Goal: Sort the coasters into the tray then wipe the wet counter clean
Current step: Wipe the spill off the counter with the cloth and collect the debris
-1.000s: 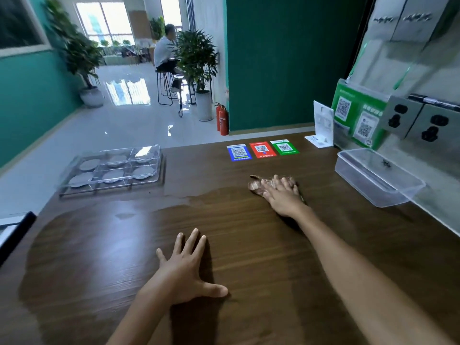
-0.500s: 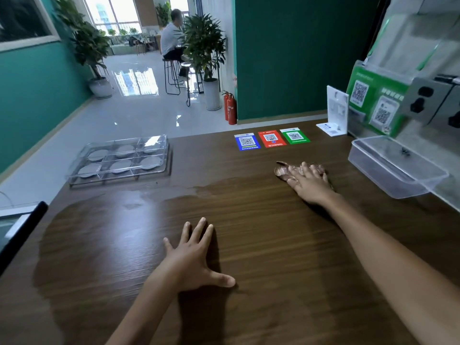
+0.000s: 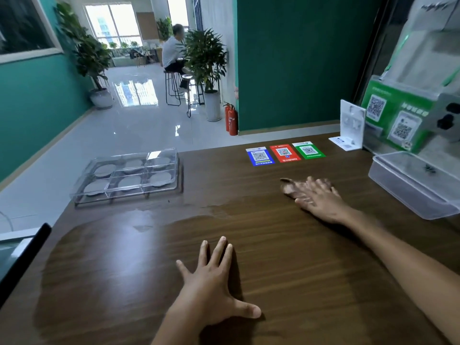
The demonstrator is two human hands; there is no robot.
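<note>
Brown cloth (image 3: 290,189) lies on the dark wood counter (image 3: 286,257), pinned under the straight fingers of the right hand (image 3: 319,200), far right of centre. Nearer the camera, the left hand (image 3: 211,292) rests flat on the wood, fingers spread wide, holding nothing. A wet patch (image 3: 119,250) spreads left of that hand. Beyond it, at the far left edge, sits the clear tray (image 3: 129,176) with six grey coasters (image 3: 129,181) in its compartments, well apart from both hands.
</note>
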